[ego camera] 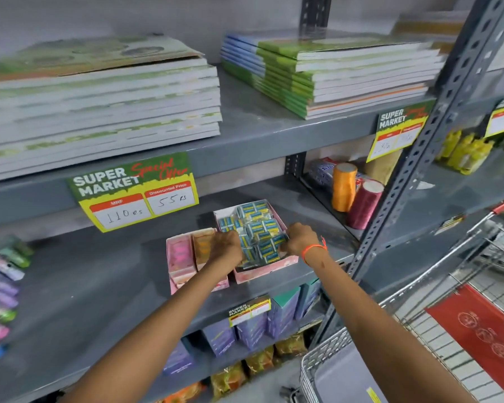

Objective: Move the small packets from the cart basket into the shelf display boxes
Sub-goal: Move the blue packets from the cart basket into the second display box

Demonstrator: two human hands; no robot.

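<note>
A pink display box (pixel 266 273) stands on the middle grey shelf, filled with several small blue and yellow packets (pixel 255 221). My left hand (pixel 229 247) and my right hand (pixel 300 238) both reach into its front half, one on each side of a cluster of packets (pixel 262 242), fingers curled on them. Left of it sits a second pink box (pixel 181 269) with pink and orange packets, partly hidden by my left hand. The wire cart basket (pixel 326 353) is at the lower right; its grey inside shows no packets.
Stacks of notebooks (pixel 99 106) lie on the shelf above. Orange and maroon thread spools (pixel 344 187) stand right of the boxes. A perforated steel upright (pixel 413 181) separates shelf from cart. Price tags hang from shelf edges. Purple boxes (pixel 250 330) sit on the lower shelf.
</note>
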